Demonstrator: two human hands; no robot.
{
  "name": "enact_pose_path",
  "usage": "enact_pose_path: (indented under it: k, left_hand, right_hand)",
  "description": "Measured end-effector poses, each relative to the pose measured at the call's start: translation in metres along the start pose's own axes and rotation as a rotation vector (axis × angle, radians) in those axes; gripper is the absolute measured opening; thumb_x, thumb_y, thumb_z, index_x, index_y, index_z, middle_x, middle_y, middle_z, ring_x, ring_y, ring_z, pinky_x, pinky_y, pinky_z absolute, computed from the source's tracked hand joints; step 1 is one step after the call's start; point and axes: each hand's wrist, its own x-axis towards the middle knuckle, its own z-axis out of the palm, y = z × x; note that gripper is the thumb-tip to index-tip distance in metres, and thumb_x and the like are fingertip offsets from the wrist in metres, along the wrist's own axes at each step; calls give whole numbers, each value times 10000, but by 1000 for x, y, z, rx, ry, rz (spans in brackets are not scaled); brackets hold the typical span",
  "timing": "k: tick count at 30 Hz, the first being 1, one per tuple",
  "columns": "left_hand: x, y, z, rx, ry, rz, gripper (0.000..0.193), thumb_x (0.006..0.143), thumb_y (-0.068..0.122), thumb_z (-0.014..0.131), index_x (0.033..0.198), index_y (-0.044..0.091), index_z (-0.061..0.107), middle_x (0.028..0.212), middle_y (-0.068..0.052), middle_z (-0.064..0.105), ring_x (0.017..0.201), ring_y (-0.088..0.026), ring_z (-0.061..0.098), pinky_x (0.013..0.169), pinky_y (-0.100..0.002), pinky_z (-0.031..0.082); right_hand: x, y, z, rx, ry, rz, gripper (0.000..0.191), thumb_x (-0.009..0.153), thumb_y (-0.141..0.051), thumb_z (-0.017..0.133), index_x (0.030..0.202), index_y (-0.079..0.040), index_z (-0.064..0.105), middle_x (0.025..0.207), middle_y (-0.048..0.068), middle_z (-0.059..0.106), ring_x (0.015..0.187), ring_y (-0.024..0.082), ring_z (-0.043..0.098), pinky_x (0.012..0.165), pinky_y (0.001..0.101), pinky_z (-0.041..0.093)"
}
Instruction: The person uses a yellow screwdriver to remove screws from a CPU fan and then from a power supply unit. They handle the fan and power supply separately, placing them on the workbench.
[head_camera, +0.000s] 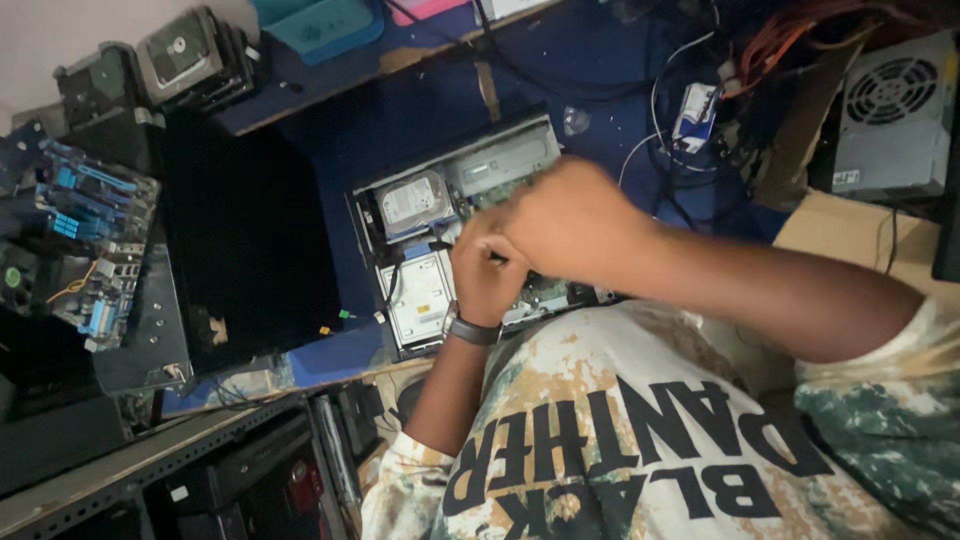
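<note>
An open desktop computer case (368, 262) lies on a blue bench top (400, 110). Inside it are a silver hard drive (412, 200), a grey optical drive (505, 160) and a white-labelled box (415, 295). My left hand (485, 270), with a dark wristband, has curled fingers pinched on a small dark part at the end of a black cable (432, 244). My right hand (570, 220) is blurred and pressed against the left one over the case's middle. Only its back shows, hiding the fingers.
A black panel (250, 230) lies left of the case. Beyond it is a motherboard with blue slots (90, 240) and stacked hard drives (185, 50). A grey power supply with a fan grille (890, 110), tangled cables (700, 120) and a teal tray (320, 25) sit at the back.
</note>
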Motion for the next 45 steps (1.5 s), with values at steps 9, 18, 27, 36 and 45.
enact_pose_path:
  k: [9, 18, 27, 36, 45]
  left_hand:
    - [3, -13, -6, -29, -39, 276, 232, 979, 67, 721, 1068, 200, 553, 1037, -160, 681, 925, -241, 666, 817, -274, 520]
    - [7, 3, -14, -217, -112, -44, 406, 904, 103, 671, 1285, 4, 570, 1144, -138, 694, 1018, -278, 707, 873, -323, 550]
    - [8, 5, -7, -187, -58, -162, 281, 877, 133, 701, 1140, 132, 601, 1117, -93, 726, 961, -248, 736, 823, -324, 572]
    - [7, 5, 0, 12, -80, 213, 146, 868, 92, 732, 993, 29, 692, 1141, -171, 710, 1058, -367, 694, 928, -409, 542]
    - [4, -4, -3, -132, -87, 117, 193, 907, 101, 706, 1054, 64, 585, 1112, -140, 712, 1029, -323, 722, 886, -358, 557]
  right_hand:
    - [4, -3, 2, 0, -38, 31, 335, 982, -387, 551, 1022, -92, 704, 956, 129, 718, 806, 277, 714, 715, 407, 552]
    - [-11, -5, -5, 64, 303, -144, 234, 793, -188, 614, 944, -41, 715, 894, 123, 705, 686, 253, 703, 584, 378, 553]
    - [-13, 0, 3, 134, 338, -186, 304, 759, -163, 609, 1033, -99, 723, 958, 98, 720, 788, 279, 719, 657, 389, 565]
    - [-4, 3, -6, 6, -241, 112, 431, 1090, -473, 513, 982, -106, 711, 1000, 134, 721, 842, 295, 701, 767, 435, 560]
    - [-11, 1, 0, -7, 105, -3, 342, 955, -347, 578, 984, -31, 707, 856, 126, 706, 717, 270, 704, 609, 401, 559]
